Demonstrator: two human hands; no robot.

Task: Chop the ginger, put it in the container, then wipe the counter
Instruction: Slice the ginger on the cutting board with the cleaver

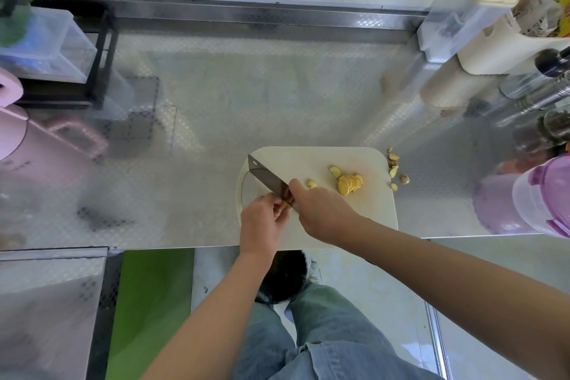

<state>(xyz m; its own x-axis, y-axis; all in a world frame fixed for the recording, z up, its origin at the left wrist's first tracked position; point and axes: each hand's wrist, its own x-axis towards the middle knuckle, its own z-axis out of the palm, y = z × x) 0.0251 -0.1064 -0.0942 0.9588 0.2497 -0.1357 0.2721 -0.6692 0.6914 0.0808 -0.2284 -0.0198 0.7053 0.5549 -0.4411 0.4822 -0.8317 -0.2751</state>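
A white cutting board [367, 200] lies on the steel counter near its front edge. My right hand [320, 213] grips a cleaver [266, 179], its blade angled up-left over the board. My left hand [262, 222] pinches a small ginger piece [285, 204] right against the blade. A pile of ginger slices [348, 183] and one loose slice [312, 184] lie on the board to the right. Ginger peel scraps [396, 168] sit on the counter off the board's right edge.
A purple-lidded clear container [543, 194] stands at the right. Bottles and a cream holder [505, 49] crowd the back right. A pink jug [37, 145] and a black rack with clear boxes [61, 43] stand at the left. The counter edge [185, 246] runs just below the board.
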